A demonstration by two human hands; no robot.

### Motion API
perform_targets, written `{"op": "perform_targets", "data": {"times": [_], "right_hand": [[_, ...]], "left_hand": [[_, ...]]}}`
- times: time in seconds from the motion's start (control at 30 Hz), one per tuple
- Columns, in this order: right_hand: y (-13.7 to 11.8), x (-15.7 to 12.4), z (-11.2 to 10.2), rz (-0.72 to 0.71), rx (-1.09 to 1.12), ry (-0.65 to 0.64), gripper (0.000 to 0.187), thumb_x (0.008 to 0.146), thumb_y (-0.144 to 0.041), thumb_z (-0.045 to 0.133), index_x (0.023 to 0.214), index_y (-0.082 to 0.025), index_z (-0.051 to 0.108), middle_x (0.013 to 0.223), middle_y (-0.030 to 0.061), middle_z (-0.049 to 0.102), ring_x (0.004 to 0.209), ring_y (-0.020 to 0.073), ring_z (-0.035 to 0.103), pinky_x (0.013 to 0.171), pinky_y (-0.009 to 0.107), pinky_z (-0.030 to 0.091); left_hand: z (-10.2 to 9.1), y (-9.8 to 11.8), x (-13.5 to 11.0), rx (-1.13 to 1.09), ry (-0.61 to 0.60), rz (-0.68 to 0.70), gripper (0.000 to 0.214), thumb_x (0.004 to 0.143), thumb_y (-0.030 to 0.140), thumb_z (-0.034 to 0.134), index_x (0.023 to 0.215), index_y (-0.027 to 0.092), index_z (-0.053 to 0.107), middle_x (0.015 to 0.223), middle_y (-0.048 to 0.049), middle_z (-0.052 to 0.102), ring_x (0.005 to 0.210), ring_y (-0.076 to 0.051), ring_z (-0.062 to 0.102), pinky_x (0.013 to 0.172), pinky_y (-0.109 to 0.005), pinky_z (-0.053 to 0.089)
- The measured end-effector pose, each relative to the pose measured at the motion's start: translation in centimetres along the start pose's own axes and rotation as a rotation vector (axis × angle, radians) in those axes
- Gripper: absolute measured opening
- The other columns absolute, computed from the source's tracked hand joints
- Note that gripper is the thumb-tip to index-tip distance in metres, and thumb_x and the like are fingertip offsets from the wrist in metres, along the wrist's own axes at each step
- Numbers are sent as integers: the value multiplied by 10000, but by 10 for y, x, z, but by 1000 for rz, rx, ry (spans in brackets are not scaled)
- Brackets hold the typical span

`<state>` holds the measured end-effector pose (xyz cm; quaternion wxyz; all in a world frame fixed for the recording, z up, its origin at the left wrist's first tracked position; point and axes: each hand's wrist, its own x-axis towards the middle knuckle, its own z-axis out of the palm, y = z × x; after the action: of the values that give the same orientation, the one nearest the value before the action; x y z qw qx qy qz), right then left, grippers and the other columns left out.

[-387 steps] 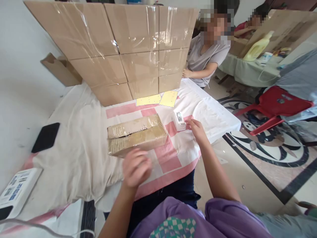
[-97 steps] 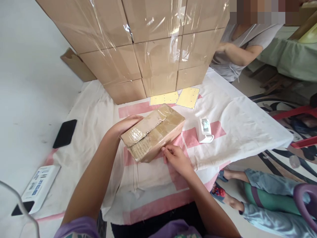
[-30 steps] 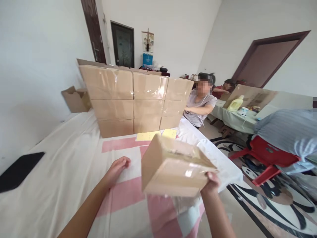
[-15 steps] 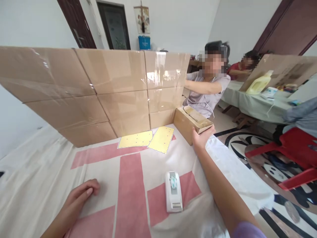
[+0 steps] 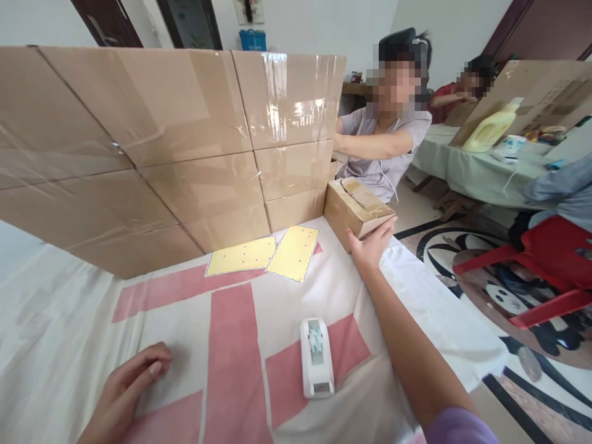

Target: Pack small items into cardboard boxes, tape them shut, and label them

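Observation:
My right hand (image 5: 370,248) is stretched far across the table, its fingers wrapped under the near end of a small taped cardboard box (image 5: 356,209). That box sits at the table's far right edge, beside the bottom row of a tall wall of stacked cartons (image 5: 185,142). My left hand (image 5: 127,388) rests on the cloth at the near left, fingers loosely curled and holding nothing. A white tape dispenser (image 5: 315,357) lies on the cloth between my arms.
Two yellow sticker sheets (image 5: 263,254) lie flat before the cartons on the white and pink tablecloth (image 5: 231,345). A person in a grey shirt (image 5: 383,135) sits beyond the box. A red plastic chair (image 5: 546,265) stands on the patterned floor at right.
The small box went from the table in front of me, up in my right hand, to the far right edge by the cartons. My left hand dropped to the cloth.

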<state>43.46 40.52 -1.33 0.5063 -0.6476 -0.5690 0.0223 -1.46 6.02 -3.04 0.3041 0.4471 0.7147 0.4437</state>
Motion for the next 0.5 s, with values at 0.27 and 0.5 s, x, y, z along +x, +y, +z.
{"op": "perform_targets", "data": {"times": [0.27,0.5], "right_hand": [[-9,-21,-5,-106,-64,-236,1173,717,-501,755,1626,-47,170,1645,318,239,1484,456,328,1206,625,304],[-75,3,-119,-181,324,19,461,987,-457,542,1334,-160,606,1411,215,527,1203,289,600,983,446,520]], "left_hand": [[4,10,-2,-65,-39,12,447,704,702,760,731,255,742,746,-50,631,727,-256,585,665,-338,506],[2,21,-2,-168,-117,130,459,841,613,669,633,217,568,698,-24,530,676,-204,484,646,-309,411]]}}
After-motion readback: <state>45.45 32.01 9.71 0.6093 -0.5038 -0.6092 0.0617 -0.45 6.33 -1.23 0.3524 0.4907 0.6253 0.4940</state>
